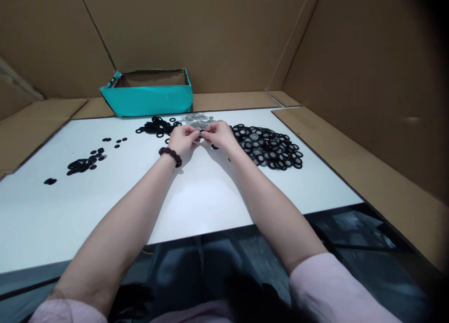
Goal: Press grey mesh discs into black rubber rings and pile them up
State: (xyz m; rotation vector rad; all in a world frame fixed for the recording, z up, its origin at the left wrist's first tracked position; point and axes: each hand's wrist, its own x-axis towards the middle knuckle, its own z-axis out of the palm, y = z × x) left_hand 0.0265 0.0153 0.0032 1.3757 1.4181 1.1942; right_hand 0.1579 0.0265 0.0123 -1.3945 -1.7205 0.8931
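Evidently the left hand (184, 139) and right hand (220, 135) pinch 1 small dark piece (201, 132) over the bench (199, 197), a fingertip-handling step whose next move likely calls for steady alignment

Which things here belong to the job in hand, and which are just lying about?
Probably in use:
black piece, pinched between left hand and right hand
black rings, nearby
grey discs, beyond the hands
ringed discs, by the right forearm

Probably just lying about:
black discs, far left
teal box, at the back
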